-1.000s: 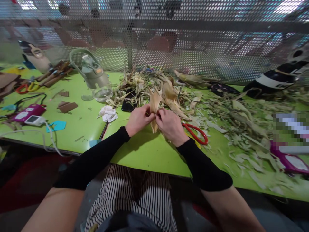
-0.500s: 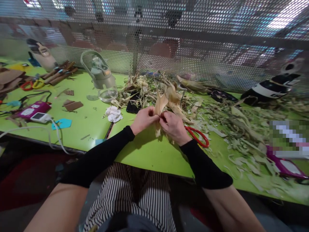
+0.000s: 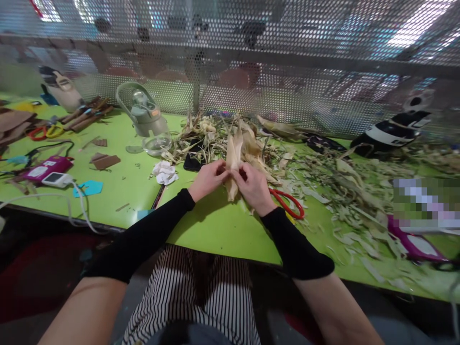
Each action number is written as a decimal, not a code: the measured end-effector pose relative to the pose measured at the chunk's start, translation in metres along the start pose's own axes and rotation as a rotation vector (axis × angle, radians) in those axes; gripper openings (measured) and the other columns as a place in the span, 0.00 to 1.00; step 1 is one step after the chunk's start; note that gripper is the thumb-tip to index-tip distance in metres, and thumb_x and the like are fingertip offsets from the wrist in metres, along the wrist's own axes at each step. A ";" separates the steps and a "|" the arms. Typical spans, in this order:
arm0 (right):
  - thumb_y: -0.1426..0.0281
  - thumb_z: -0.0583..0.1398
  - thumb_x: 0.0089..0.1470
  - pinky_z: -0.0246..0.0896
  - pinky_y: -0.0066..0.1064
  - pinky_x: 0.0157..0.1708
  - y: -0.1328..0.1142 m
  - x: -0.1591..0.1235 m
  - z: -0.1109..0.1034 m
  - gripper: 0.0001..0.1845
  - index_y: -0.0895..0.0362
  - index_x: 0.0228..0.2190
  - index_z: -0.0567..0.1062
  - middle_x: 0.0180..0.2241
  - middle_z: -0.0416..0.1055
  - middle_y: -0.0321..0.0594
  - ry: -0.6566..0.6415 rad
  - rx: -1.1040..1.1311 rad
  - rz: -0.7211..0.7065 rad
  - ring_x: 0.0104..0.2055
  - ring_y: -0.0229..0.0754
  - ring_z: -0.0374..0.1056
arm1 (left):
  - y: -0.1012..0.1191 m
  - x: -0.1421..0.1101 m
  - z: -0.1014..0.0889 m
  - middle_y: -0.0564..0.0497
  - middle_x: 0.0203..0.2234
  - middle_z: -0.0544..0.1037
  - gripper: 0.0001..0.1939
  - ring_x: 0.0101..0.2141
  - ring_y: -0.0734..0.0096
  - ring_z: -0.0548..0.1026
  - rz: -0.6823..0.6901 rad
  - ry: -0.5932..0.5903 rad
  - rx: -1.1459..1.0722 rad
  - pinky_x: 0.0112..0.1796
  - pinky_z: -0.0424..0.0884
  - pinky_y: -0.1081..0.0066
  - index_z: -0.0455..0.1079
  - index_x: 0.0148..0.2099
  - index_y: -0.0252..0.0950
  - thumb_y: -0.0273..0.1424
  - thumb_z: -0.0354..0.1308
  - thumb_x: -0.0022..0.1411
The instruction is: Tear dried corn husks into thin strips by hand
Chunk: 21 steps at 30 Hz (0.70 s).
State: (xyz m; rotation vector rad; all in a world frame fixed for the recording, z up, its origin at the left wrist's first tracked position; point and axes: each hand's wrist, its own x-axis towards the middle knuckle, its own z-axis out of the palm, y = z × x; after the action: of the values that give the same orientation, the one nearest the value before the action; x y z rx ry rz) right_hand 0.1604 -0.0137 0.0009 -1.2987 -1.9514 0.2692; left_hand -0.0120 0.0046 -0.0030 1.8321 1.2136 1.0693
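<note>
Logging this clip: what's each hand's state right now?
Left hand: closed, fingertips pinching the dried corn husk.
Right hand: closed, pinching the same dried corn husk.

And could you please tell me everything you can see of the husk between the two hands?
The husk is pale tan and looks dry and papery, with lengthwise creases. It appears roughly upright over the green tabletop, pinched around its middle by the left hand and right hand, its lower end showing below them.
</note>
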 end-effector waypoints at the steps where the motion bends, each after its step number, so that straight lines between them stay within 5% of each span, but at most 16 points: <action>1: 0.59 0.59 0.64 0.54 0.34 0.32 0.002 0.001 -0.001 0.15 0.51 0.29 0.63 0.27 0.67 0.36 0.010 0.024 0.033 0.29 0.42 0.61 | 0.000 0.000 -0.001 0.55 0.26 0.74 0.08 0.29 0.75 0.70 -0.010 -0.031 -0.038 0.34 0.63 0.72 0.68 0.33 0.36 0.30 0.62 0.65; 9: 0.48 0.66 0.56 0.55 0.32 0.30 0.010 0.004 -0.006 0.24 0.54 0.26 0.69 0.25 0.65 0.33 -0.050 0.378 0.197 0.28 0.38 0.59 | -0.004 0.000 -0.004 0.53 0.28 0.76 0.14 0.28 0.77 0.72 -0.120 -0.160 -0.313 0.34 0.68 0.73 0.73 0.37 0.32 0.39 0.68 0.61; 13: 0.42 0.70 0.47 0.55 0.30 0.27 0.012 0.005 -0.001 0.29 0.54 0.26 0.70 0.24 0.66 0.31 -0.156 0.651 0.349 0.26 0.36 0.58 | -0.005 0.002 -0.003 0.54 0.27 0.76 0.08 0.27 0.79 0.71 -0.157 -0.135 -0.320 0.33 0.68 0.74 0.73 0.37 0.31 0.32 0.65 0.63; 21: 0.43 0.69 0.49 0.58 0.33 0.30 0.010 0.005 -0.009 0.28 0.54 0.27 0.74 0.25 0.69 0.35 -0.073 0.455 0.231 0.28 0.38 0.62 | 0.003 0.001 -0.002 0.52 0.30 0.78 0.11 0.30 0.77 0.72 -0.159 -0.120 -0.292 0.36 0.69 0.72 0.74 0.38 0.31 0.35 0.67 0.63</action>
State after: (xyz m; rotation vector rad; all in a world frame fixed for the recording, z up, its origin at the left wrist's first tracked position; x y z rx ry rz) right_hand 0.1727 -0.0063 0.0037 -1.2150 -1.6650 0.8326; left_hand -0.0122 0.0043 0.0005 1.5279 1.0526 0.9761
